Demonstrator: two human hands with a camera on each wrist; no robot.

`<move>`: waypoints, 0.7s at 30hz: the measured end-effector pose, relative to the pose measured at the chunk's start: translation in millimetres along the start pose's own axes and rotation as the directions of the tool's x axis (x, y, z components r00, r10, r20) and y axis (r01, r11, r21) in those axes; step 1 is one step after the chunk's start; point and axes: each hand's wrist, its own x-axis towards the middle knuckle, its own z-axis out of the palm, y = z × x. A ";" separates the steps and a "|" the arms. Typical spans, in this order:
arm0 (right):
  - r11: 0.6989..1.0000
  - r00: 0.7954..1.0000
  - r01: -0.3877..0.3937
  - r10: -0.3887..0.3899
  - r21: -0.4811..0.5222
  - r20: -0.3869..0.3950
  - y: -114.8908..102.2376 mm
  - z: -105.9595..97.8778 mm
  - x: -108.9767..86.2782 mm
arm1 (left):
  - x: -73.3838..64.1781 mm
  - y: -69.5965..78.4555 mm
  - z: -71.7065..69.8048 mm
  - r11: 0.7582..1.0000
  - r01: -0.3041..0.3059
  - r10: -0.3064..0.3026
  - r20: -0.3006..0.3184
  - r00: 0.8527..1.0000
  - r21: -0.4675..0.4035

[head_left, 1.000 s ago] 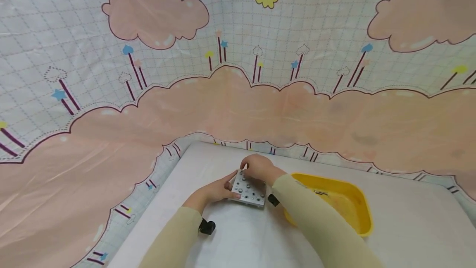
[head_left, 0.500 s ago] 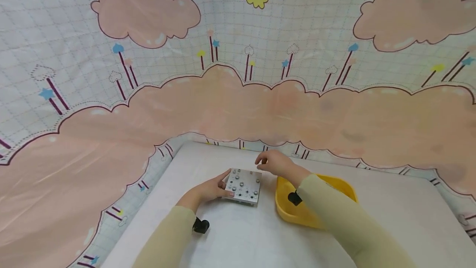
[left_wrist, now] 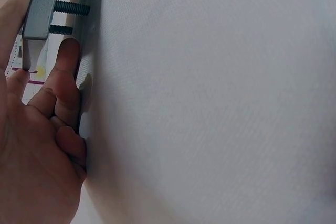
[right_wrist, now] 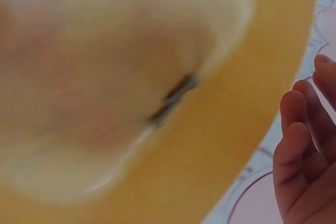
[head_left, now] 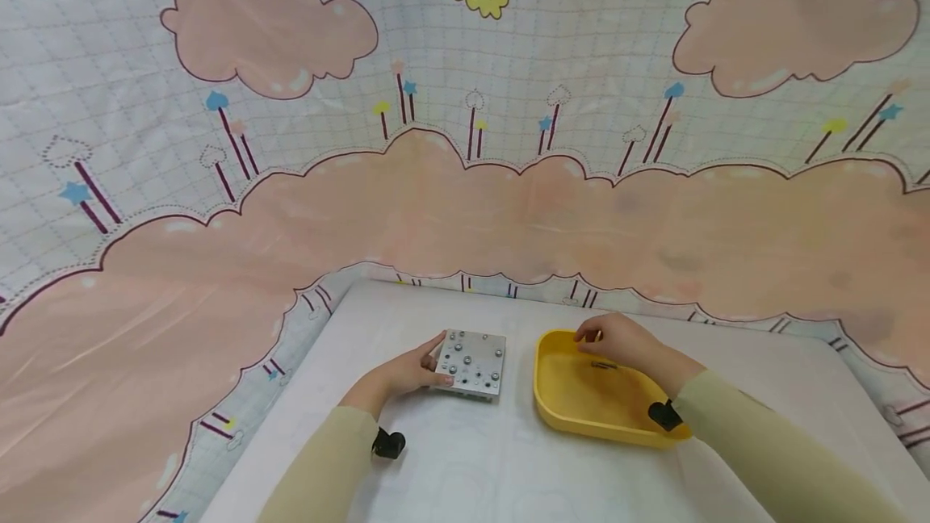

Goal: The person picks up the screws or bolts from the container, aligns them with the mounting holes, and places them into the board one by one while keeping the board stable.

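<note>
A square silver metal plate (head_left: 475, 353) with several holes and screw heads in its top sits in front of me. My left hand (head_left: 403, 376) grips its left side, thumb near the front corner and a finger at the far corner. In the left wrist view, threaded screws (left_wrist: 72, 8) stick out from the plate's underside above the table. My right hand (head_left: 623, 343) hovers over the far side of a yellow tray (head_left: 610, 429), fingers loosely bent and holding nothing. Small dark screws (head_left: 603, 365) lie in the tray; the right wrist view shows them blurred.
The white-covered table (head_left: 443, 466) extends around the plate and tray. A patterned curtain (head_left: 465, 208) with printed clouds hangs behind the table and along its left side. Black wrist cameras sit on both sleeves.
My right hand has left the top of the plate and moved right to above the yellow tray. The left hand keeps its grip on the plate.
</note>
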 end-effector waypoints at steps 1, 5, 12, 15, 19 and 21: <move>1.000 1.000 -0.004 0.004 0.003 0.004 4.2 -0.7 -3.5 | -0.2 0.1 -0.2 1.000 0.000 0.000 -0.002 1.000 0.002; 1.000 0.999 -0.025 0.025 -0.004 0.030 14.9 -1.2 -12.9 | -1.3 0.3 -0.4 1.000 -0.002 0.002 -0.008 1.000 0.006; 0.997 0.995 -0.023 0.030 -0.077 0.100 21.7 0.4 -15.7 | -3.8 1.0 -0.1 1.000 -0.005 0.005 -0.016 1.000 -0.004; 0.993 0.990 -0.033 0.048 -0.110 0.131 25.7 2.2 -16.2 | -4.0 2.0 0.4 1.000 -0.011 0.011 -0.010 1.000 -0.009; 0.988 0.981 -0.069 0.092 -0.137 0.172 29.6 4.7 -16.6 | -3.2 0.8 0.2 1.000 -0.008 0.008 -0.001 1.000 -0.011; 0.986 0.976 -0.081 0.108 -0.148 0.188 30.2 4.7 -16.9 | -2.8 0.4 -0.5 1.000 -0.007 0.007 0.001 1.000 -0.010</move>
